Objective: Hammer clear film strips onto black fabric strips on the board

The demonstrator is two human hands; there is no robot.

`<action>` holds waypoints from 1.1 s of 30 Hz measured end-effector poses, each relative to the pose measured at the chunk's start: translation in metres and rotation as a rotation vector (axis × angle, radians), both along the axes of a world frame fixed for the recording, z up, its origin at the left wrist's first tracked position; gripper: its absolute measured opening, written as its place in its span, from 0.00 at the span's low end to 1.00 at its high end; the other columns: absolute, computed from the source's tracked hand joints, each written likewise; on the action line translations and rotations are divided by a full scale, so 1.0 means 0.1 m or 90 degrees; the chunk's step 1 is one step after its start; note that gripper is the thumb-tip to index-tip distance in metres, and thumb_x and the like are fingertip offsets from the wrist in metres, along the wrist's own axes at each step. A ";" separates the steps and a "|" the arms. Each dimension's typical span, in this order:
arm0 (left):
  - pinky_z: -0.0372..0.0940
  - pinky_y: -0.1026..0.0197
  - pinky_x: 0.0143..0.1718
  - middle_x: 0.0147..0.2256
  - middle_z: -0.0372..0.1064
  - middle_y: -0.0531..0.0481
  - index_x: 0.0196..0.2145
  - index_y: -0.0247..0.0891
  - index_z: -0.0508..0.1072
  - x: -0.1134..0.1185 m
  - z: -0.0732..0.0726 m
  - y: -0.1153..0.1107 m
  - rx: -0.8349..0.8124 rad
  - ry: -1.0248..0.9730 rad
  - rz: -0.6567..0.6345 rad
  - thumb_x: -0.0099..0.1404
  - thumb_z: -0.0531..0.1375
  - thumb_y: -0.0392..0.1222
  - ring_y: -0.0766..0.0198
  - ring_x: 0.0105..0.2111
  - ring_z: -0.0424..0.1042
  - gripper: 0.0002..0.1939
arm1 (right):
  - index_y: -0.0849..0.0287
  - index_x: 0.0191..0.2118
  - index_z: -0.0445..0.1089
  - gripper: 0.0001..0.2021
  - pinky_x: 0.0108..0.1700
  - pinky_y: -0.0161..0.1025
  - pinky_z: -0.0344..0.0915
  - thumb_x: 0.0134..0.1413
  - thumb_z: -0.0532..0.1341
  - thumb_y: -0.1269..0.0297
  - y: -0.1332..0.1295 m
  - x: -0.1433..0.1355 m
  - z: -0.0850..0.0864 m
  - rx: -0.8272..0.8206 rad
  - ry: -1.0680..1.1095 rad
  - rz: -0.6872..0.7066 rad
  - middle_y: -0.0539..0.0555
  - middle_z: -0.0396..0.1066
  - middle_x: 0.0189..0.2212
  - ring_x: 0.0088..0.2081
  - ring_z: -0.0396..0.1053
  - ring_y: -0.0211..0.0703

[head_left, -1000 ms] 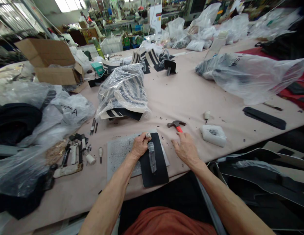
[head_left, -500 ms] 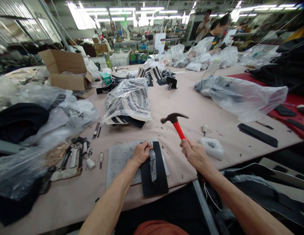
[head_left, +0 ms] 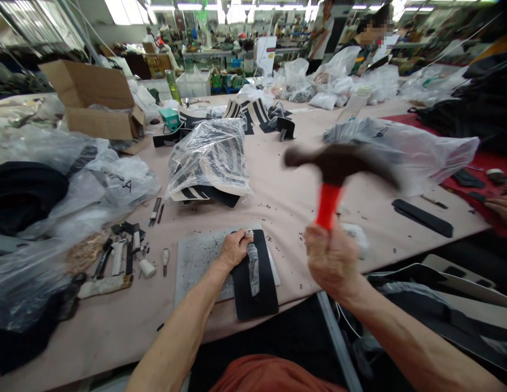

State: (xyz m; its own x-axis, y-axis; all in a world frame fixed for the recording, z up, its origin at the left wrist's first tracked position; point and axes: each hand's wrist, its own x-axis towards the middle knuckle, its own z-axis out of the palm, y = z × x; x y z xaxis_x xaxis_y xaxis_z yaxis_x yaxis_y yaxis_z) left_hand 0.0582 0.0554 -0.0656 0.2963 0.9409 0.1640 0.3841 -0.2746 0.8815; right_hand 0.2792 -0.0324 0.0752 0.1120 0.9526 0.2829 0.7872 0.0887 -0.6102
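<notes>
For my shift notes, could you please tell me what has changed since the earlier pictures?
The right hand has taken hold of the red-handled, dark-headed claw hammer and lifted it off the pinkish cloth-covered table. The left hand stayed closed around the pale round-topped tool at the far end of the flat black panel.

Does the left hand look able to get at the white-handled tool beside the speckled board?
Probably, once freed: the left hand seems to grip a small white-topped tool at the black panel. Only the flat speckled board and tabletop separate it from the white-handled tool.
</notes>
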 end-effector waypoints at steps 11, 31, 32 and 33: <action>0.63 0.62 0.35 0.30 0.73 0.51 0.32 0.40 0.74 -0.02 0.01 -0.04 -0.001 0.000 -0.009 0.64 0.58 0.38 0.60 0.31 0.71 0.05 | 0.55 0.28 0.61 0.21 0.23 0.36 0.55 0.67 0.43 0.51 0.09 0.45 -0.91 -0.447 0.063 -0.031 0.50 0.63 0.19 0.19 0.61 0.41; 0.65 0.64 0.28 0.25 0.68 0.50 0.27 0.37 0.68 0.04 0.17 0.07 -0.276 -0.443 0.444 0.61 0.59 0.43 0.65 0.22 0.69 0.08 | 0.56 0.45 0.73 0.19 0.22 0.39 0.57 0.57 0.48 0.74 -0.07 -0.81 -1.64 -0.019 -0.309 0.243 0.61 0.71 0.36 0.20 0.65 0.44; 0.64 0.65 0.27 0.24 0.68 0.51 0.28 0.36 0.68 -0.01 0.21 0.03 -0.272 -0.452 0.435 0.60 0.59 0.42 0.65 0.22 0.69 0.07 | 0.56 0.45 0.74 0.18 0.22 0.40 0.58 0.57 0.49 0.73 -0.03 -0.76 -1.63 -0.018 -0.255 0.240 0.61 0.71 0.35 0.20 0.65 0.45; 0.64 0.65 0.27 0.23 0.69 0.51 0.28 0.36 0.68 -0.08 0.24 -0.04 -0.258 -0.431 0.409 0.59 0.60 0.41 0.65 0.23 0.69 0.06 | 0.55 0.44 0.74 0.16 0.24 0.41 0.60 0.59 0.51 0.70 0.00 -0.72 -1.58 -0.026 -0.181 0.233 0.60 0.72 0.35 0.21 0.67 0.46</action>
State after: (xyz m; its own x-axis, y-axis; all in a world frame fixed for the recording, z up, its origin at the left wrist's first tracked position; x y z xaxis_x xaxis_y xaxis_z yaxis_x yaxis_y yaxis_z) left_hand 0.0506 0.0512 -0.0414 -0.3219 0.9113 -0.2567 -0.2602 0.1755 0.9495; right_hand 0.2072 -0.0324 -0.0833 -0.3097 0.9263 0.2147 0.8454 0.3716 -0.3837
